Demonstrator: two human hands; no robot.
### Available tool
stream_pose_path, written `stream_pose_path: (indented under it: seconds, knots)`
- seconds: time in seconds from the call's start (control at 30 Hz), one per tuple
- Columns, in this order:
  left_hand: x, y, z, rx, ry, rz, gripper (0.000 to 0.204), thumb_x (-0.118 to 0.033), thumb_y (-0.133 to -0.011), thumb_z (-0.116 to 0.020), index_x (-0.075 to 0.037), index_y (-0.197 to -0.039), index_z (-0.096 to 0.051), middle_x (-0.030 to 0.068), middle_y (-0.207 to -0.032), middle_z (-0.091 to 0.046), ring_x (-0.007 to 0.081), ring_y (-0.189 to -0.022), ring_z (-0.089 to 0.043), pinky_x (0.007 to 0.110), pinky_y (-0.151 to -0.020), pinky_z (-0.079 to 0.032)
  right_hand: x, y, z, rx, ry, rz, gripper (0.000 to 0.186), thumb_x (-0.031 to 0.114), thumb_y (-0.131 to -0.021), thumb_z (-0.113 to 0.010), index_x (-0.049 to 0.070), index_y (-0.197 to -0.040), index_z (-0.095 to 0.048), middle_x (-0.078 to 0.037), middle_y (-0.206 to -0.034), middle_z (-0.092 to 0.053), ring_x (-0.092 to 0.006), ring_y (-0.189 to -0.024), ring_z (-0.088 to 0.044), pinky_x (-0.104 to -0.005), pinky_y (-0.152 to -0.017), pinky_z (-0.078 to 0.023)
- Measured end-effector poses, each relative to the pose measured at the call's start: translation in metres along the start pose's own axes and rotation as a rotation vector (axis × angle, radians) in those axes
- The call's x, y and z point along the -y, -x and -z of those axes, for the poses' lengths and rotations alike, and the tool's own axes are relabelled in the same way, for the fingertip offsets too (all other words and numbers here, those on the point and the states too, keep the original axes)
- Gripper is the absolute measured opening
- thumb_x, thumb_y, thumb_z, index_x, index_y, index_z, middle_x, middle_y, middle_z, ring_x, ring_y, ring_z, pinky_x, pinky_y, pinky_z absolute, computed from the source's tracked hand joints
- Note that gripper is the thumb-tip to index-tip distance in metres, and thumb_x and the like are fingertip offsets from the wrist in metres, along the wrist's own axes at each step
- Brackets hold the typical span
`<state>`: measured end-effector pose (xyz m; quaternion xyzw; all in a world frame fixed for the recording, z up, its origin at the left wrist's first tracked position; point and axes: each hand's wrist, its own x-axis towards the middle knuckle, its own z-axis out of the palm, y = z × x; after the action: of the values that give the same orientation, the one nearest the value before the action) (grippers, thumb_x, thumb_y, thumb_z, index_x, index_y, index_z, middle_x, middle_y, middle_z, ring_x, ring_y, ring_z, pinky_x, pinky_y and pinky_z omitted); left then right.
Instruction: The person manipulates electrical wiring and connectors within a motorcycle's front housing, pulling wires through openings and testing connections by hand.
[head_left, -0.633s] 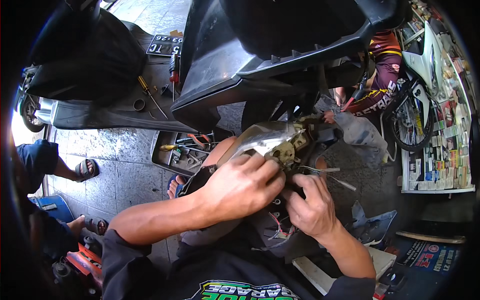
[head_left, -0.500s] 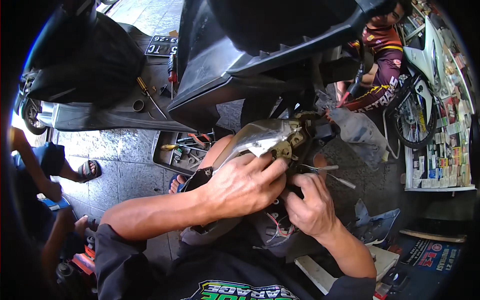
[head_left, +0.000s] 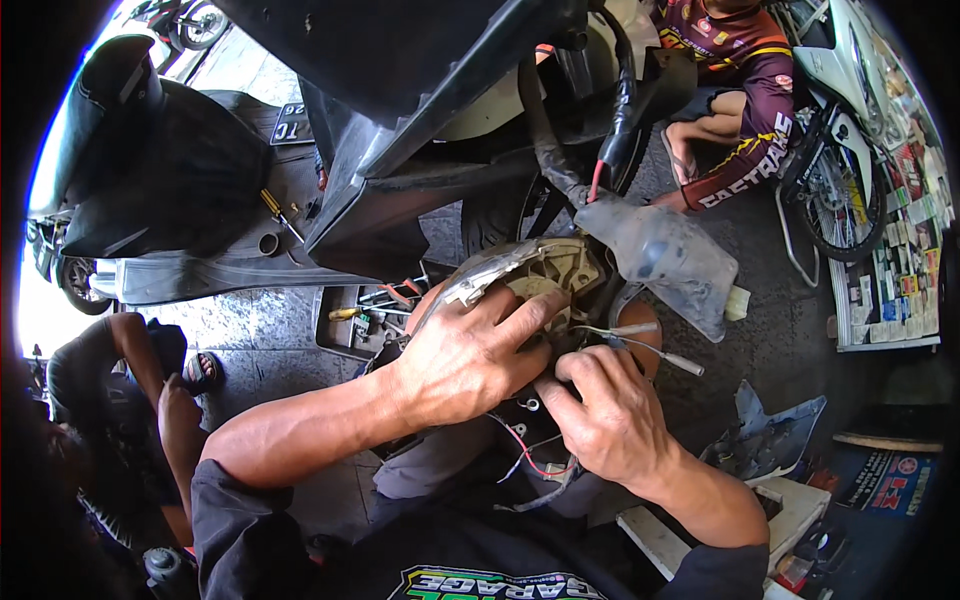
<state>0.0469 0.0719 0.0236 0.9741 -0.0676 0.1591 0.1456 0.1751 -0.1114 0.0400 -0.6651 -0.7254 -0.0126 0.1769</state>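
A motorcycle headlight unit (head_left: 540,268), clear at its edge and pale inside, rests over my lap. My left hand (head_left: 470,350) is closed on its near side, fingers hooked over the rim. Close beside it, my right hand (head_left: 612,410) has thumb and fingers pinched together against the unit's near edge; whatever is in the pinch is hidden. Two thin wires with pale sleeved ends (head_left: 640,330) stick out past my right fingers. Below my hands hang red and dark wires (head_left: 540,465) with a ring terminal and a white connector.
Dark scooter bodywork (head_left: 400,150) overhangs the far side. A translucent plastic piece (head_left: 670,265) lies just beyond the headlight. A tool tray (head_left: 335,325) is on the floor to the left. One person crouches far right, another sits left. A white stool-like frame (head_left: 790,510) stands right.
The whole view has shifted, bringing more of the translucent piece and the crouching person into sight. My hands stay at the headlight, the right fingers slightly further left along its edge.
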Motion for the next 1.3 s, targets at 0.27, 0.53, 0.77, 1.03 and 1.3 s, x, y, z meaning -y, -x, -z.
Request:
stream_pose_path:
  seconds: [0.27, 0.53, 0.77, 1.03, 1.3]
  knots:
    - [-0.006, -0.001, -0.004, 0.026, -0.031, 0.007, 0.031, -0.022, -0.075, -0.068, -0.012, -0.102, -0.078, 0.0103, -0.132, -0.060, 0.0261, -0.105, -0.061, 0.042, -0.095, -0.053, 0.008, 0.001, 0.003, 0.048, 0.042, -0.012, 0.013, 0.016, -0.080, -0.063, 0.004, -0.085, -0.064, -0.011, -0.093, -0.055, -0.0258, -0.088, -0.057, -0.0380, -0.077, -0.048]
    - [-0.004, 0.007, -0.010, -0.062, -0.021, -0.015, 0.030, -0.023, -0.071, -0.068, -0.009, -0.097, -0.076, 0.0092, -0.124, -0.064, 0.0225, -0.095, -0.064, 0.038, -0.078, -0.057, 0.013, -0.004, 0.003, 0.064, 0.060, -0.019, 0.012, 0.016, -0.081, -0.063, 0.004, -0.085, -0.063, -0.010, -0.092, -0.054, -0.0258, -0.085, -0.056, -0.0385, -0.075, -0.048]
    - [-0.002, 0.049, 0.031, -0.396, 0.317, -0.010, 0.018, 0.001, -0.078, -0.069, -0.001, -0.096, -0.068, 0.0187, -0.108, -0.071, 0.0211, -0.078, -0.071, 0.031, -0.065, -0.055, 0.014, 0.001, 0.004, 0.050, 0.032, -0.024, 0.028, 0.013, -0.084, -0.064, 0.000, -0.107, -0.072, -0.010, -0.100, -0.059, -0.0260, -0.091, -0.061, -0.0377, -0.078, -0.050]
    - [0.063, 0.253, -0.068, -1.086, 0.483, 1.418, 0.013, -0.008, -0.099, -0.066, -0.001, -0.089, -0.062, -0.0001, -0.074, -0.058, 0.0060, -0.069, -0.051, 0.025, -0.060, -0.040, 0.025, -0.004, 0.009, 0.135, 0.014, -0.091, 0.035, 0.002, -0.079, -0.072, -0.003, -0.114, -0.073, -0.012, -0.104, -0.061, -0.0292, -0.093, -0.063, -0.0416, -0.082, -0.052]
    - [0.035, 0.460, -0.189, -0.670, 0.319, 2.144, 0.025, -0.019, -0.097, -0.068, 0.005, -0.089, -0.069, 0.0091, -0.076, -0.069, 0.0134, -0.068, -0.063, 0.031, -0.062, -0.047, 0.028, -0.008, 0.010, 0.114, -0.046, -0.182, 0.035, -0.006, -0.075, -0.076, -0.004, -0.110, -0.074, -0.014, -0.107, -0.063, -0.0321, -0.095, -0.066, -0.0423, -0.082, -0.055]
